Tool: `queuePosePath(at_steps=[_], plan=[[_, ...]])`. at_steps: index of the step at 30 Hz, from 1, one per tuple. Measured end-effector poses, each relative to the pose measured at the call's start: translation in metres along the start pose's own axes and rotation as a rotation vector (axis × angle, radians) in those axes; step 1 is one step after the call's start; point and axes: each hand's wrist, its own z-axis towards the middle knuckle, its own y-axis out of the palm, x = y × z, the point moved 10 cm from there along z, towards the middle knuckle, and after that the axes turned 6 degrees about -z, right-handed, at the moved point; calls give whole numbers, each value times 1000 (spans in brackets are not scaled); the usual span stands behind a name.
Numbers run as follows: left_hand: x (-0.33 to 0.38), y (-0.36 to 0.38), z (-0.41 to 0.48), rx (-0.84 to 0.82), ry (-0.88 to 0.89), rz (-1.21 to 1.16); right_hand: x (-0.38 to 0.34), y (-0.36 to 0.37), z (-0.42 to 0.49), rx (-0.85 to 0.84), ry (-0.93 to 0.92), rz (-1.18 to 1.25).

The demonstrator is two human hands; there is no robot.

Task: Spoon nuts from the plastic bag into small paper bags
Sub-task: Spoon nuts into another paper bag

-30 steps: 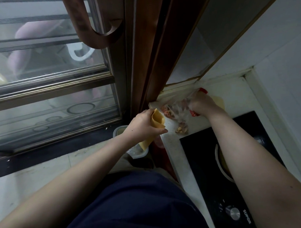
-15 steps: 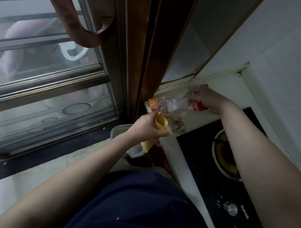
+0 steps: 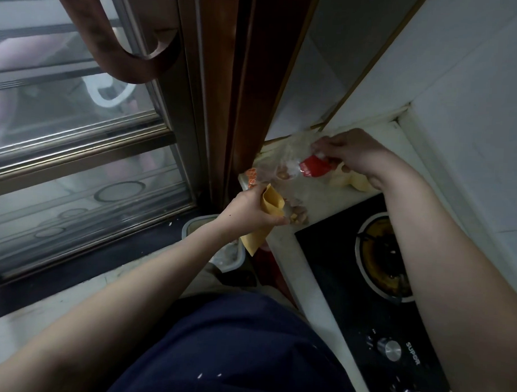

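Left hand pinches the light, floppy paper bag near its mouth; right hand grips the limp, slippery plastic bag farther right.

Plastic bag left of stove

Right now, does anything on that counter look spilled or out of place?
Yes: a few loose nuts lie on the white counter near its edge, beside the paper bag in the left hand, outside the plastic bag the right hand grips. They look spilled.
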Motion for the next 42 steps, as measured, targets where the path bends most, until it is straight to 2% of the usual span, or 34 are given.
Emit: queuePosePath(at_steps=[12,20,27,31,34,39,42], plan=[[15,-26,-5,76,34,-119,39,-13,-34,290,227,529],[29,-40,-12,139,109,-142,41,1,-62,438,172,731],[40,-45,-17,149,155,-141,34,6,-79,468,100,825],[46,-49,-19,161,189,-135,21,3,-87,444,21,647],[50,-51,-21,167,213,-137,-3,-1,-94,458,-107,340],[54,-50,-26,164,237,-140,-65,2,-122,570,-445,-255],[52,-49,-25,154,228,-125,-80,4,-130,618,-514,-377]])
